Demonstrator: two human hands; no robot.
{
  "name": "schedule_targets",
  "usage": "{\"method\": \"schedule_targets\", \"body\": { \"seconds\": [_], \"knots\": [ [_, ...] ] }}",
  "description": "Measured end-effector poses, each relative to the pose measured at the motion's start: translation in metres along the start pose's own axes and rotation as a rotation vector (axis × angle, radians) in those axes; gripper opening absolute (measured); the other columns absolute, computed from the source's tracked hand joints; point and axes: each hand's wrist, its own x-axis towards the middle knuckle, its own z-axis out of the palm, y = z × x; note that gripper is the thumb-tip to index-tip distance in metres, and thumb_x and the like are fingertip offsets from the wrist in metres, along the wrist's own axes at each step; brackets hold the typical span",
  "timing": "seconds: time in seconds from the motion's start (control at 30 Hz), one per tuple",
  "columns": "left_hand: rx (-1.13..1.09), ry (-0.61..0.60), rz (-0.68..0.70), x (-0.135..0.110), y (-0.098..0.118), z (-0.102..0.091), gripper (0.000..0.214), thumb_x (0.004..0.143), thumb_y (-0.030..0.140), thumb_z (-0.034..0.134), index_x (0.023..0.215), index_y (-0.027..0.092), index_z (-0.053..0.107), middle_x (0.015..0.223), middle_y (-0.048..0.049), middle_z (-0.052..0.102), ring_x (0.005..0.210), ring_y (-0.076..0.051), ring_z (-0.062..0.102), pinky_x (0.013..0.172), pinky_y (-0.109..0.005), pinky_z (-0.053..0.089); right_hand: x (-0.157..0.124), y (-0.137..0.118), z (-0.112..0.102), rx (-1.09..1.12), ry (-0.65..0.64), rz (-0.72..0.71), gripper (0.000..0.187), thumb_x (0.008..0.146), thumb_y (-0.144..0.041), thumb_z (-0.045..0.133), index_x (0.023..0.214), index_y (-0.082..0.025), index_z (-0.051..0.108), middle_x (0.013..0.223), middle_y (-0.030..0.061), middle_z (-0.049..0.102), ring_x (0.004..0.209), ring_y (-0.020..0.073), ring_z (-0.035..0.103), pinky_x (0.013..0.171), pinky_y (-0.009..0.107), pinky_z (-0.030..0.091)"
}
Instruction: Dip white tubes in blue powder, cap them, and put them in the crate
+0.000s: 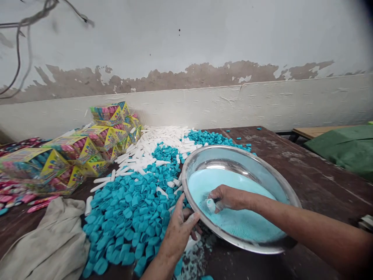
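A tilted steel bowl (192,163) holds pale blue powder (244,221) on a dark wooden table. My left hand (179,229) grips the bowl's near left rim, thumb over the edge. Inside the bowl, my right hand (227,197) is closed on a small white tube (210,205), pressing it into the powder. A heap of teal caps (131,217) lies left of the bowl, with white tubes (157,142) piled behind it.
Colourful yellow packs (75,149) are stacked at the left by the wall. A beige cloth (49,241) lies at the front left. A green sheet (346,147) covers something at the right. Powder is spilled under the bowl.
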Motion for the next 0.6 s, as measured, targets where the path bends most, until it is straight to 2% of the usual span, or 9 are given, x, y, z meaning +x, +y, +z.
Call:
{"method": "schedule_targets", "body": {
  "seconds": [0.07,0.13,0.2,0.27,0.37,0.5,0.57,0.6],
  "knots": [
    [0.004,0.006,-0.004,0.0,0.0,0.0,0.088,0.071,0.042,0.062,0.136,0.017,0.008,0.07,-0.0009,0.058,0.052,-0.014,0.057,0.038,-0.019,0.042,-0.008,0.001,-0.008,-0.015,-0.011,0.019,0.015,0.071,-0.015,0.055,0.081,-0.016,0.065,0.071,-0.0034,0.064,0.067,0.0132,0.057,0.061,0.02,0.043],
    [0.002,0.006,0.003,-0.001,0.0,0.0,0.086,0.072,0.041,0.061,0.136,0.018,0.008,0.071,-0.0008,0.058,0.052,-0.014,0.057,0.038,-0.019,0.041,-0.014,0.0,-0.008,-0.223,0.013,0.076,0.015,0.067,-0.01,0.056,0.076,-0.016,0.066,0.07,0.0003,0.065,0.067,0.0161,0.058,0.061,0.024,0.042],
    [-0.001,0.004,0.009,-0.001,0.0,0.0,0.085,0.072,0.04,0.062,0.135,0.018,0.009,0.07,0.0,0.057,0.051,-0.013,0.056,0.038,-0.018,0.041,-0.015,-0.004,0.0,-0.41,0.05,0.137,0.019,0.065,-0.003,0.053,0.067,-0.017,0.066,0.066,0.0046,0.065,0.066,0.019,0.059,0.063,0.028,0.042],
    [0.003,0.001,0.009,-0.001,0.0,0.0,0.084,0.072,0.04,0.061,0.135,0.018,0.011,0.069,0.0006,0.056,0.051,-0.013,0.056,0.037,-0.018,0.041,-0.012,-0.01,0.013,-0.468,0.1,0.171,0.028,0.066,0.001,0.048,0.057,-0.021,0.063,0.063,0.0067,0.064,0.065,0.0199,0.059,0.065,0.031,0.041],
    [0.021,0.002,0.009,0.0,-0.001,0.001,0.084,0.072,0.041,0.061,0.134,0.018,0.011,0.069,0.0006,0.056,0.052,-0.013,0.056,0.038,-0.018,0.041,-0.002,-0.018,0.026,-0.341,0.169,0.152,0.029,0.065,-0.002,0.049,0.052,-0.025,0.06,0.062,0.0046,0.063,0.065,0.0188,0.057,0.067,0.031,0.041],
    [0.065,0.007,-0.008,0.002,-0.003,-0.001,0.085,0.071,0.045,0.059,0.134,0.018,0.01,0.071,-0.0002,0.055,0.051,-0.014,0.054,0.037,-0.02,0.04,0.005,-0.013,0.015,-0.12,0.119,0.089,0.014,0.058,-0.008,0.057,0.061,-0.021,0.063,0.058,-0.0013,0.059,0.058,0.0153,0.052,0.057,0.025,0.04],
    [0.182,0.088,0.016,0.0,-0.001,-0.002,0.08,0.07,0.045,0.06,0.132,0.018,0.017,0.076,-0.0015,0.055,0.055,-0.014,0.053,0.044,-0.023,0.042,0.0,-0.005,0.006,-0.006,0.093,0.102,0.009,0.059,-0.014,0.058,0.065,-0.019,0.063,0.057,-0.0038,0.057,0.054,0.0123,0.05,0.051,0.022,0.037],
    [0.278,0.165,0.052,-0.002,0.002,-0.003,0.078,0.07,0.043,0.061,0.131,0.018,0.021,0.08,-0.0026,0.054,0.06,-0.015,0.053,0.05,-0.025,0.044,-0.004,-0.001,0.003,0.082,0.097,0.116,0.008,0.06,-0.017,0.059,0.067,-0.018,0.063,0.057,-0.0047,0.056,0.053,0.0112,0.049,0.051,0.02,0.037]
  ]
}}
